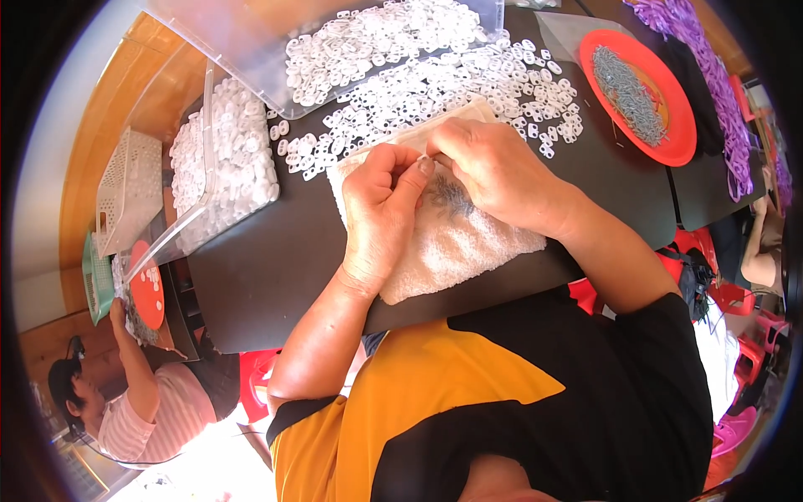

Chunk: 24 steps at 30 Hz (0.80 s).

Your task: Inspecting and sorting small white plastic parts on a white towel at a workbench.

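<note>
Both hands meet over a white towel (456,243) spread on a black table (276,268). My left hand (381,209) pinches a small white plastic piece (424,156) between thumb and fingers. My right hand (493,167) has its fingertips closed on the same small piece from the right. A small heap of thin grey metal pins (452,197) lies on the towel just under the hands. Loose white plastic clips (443,88) are scattered on the table beyond the hands.
A clear plastic bin (251,42) of white clips stands at the back, another clear tray (222,159) of them at the left. A red plate (677,125) holds grey metal pins at right, purple strips (711,67) beyond. Another person (142,402) sits at lower left.
</note>
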Motion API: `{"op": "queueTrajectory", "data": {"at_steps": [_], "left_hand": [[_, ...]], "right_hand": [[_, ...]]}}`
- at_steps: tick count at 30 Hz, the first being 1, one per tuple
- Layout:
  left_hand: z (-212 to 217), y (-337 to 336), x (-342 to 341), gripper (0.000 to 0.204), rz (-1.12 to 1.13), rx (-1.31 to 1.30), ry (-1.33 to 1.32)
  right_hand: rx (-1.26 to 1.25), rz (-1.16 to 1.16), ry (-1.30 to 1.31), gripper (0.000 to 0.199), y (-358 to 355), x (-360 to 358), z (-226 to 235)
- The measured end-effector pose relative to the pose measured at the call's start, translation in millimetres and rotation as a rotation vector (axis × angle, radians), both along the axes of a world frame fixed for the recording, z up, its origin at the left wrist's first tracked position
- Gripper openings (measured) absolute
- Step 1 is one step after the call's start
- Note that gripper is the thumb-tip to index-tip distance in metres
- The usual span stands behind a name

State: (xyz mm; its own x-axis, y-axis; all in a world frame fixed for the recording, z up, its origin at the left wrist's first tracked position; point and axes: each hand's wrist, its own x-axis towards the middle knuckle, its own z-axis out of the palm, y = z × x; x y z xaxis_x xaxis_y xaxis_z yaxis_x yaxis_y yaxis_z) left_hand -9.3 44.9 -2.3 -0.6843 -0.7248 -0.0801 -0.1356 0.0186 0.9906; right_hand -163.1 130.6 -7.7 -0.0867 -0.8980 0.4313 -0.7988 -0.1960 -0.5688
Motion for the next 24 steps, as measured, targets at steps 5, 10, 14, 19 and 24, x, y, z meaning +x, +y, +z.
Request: {"op": "queueTrajectory", "data": {"at_steps": [5, 10, 14, 19, 24], "left_hand": [[0.0, -0.6, 0.4, 0.005, -0.008, 0.021, -0.025], [3.8, -0.7, 1.1, 0.004, -0.012, 0.030, -0.039], [3.4, 0.0, 1.0, 0.003, 0.003, 0.042, -0.047], [2.7, 1.6, -0.5, 0.003, 0.034, 0.059, -0.020], [-4.3, 3.4, -2.8, 0.006, 0.042, -0.064, 0.008]], "right_hand": [[0.039, 0.027, 0.042, 0.012, 2.0, -2.8, 2.2], [0.096, 0.020, 0.020, 0.014, 1.7, -2.7, 2.9], [0.035, 0.003, 0.025, 0.015, 0.0, 2.3, 0.0], [-0.022, -0.041, 0.058, 0.013, -1.7, 7.4, -6.5], [-0.062, -0.034, 0.002, 0.010, -2.7, 9.9, -5.1]]}}
